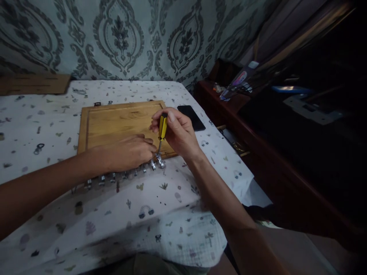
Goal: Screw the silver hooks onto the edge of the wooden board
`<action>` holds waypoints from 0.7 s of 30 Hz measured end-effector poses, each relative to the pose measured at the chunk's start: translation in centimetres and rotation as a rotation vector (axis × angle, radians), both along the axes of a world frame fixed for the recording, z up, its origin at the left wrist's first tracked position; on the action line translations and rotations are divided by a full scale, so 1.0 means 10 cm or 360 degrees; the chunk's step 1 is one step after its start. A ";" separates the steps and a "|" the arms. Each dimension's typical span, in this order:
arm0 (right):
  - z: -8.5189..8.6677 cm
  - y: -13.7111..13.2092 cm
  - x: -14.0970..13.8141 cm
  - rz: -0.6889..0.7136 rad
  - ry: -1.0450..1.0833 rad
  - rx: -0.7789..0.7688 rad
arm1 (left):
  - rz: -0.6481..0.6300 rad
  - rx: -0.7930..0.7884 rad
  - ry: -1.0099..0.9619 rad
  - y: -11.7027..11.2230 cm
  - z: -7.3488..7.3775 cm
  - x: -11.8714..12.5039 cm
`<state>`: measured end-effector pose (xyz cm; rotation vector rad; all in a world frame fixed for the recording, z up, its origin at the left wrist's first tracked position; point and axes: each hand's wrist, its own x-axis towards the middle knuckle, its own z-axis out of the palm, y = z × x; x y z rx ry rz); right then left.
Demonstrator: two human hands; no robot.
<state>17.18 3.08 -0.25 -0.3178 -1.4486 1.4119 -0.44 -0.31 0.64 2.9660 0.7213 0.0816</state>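
My right hand (pixel 179 131) is closed around a small screwdriver (pixel 163 128) with a yellow and black handle. The screwdriver points down, its shaft ending at a small silver metal clamp (pixel 160 161) by the near edge of the wooden cutting board (pixel 123 122). Palm down over that same edge, my left hand (pixel 132 152) has its fingers curled, the tips beside the screwdriver's shaft. Whatever those fingers grip is hidden. Several similar metal clamps (pixel 113 177) form a row along the board's near side, partly covered by my left hand and forearm.
A black phone (pixel 191 117) lies right of the board. Brown cardboard (pixel 34 84) sits at the far left of the table, which a white patterned cloth (pixel 114 229) covers. Beyond the table's right edge stands dark red furniture (pixel 275 160) with a bottle (pixel 239 80) on it.
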 end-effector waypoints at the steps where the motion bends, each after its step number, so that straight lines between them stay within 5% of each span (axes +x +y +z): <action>1: -0.01 0.02 0.01 -0.0064 -0.0015 0.0038 | -0.0011 -0.0013 0.0036 -0.01 0.01 0.00; 9: 0.02 0.08 0.11 -0.0414 -0.0033 0.0128 | -0.0015 -0.0066 0.0202 -0.03 0.11 0.02; 14: 0.03 0.06 0.19 -0.0303 -0.0140 -0.0162 | -0.0027 -0.0069 0.0230 -0.02 0.09 0.02; 21: 0.03 0.08 0.35 -0.0088 -0.0183 -0.0010 | -0.0018 -0.0078 0.0198 -0.03 0.10 0.02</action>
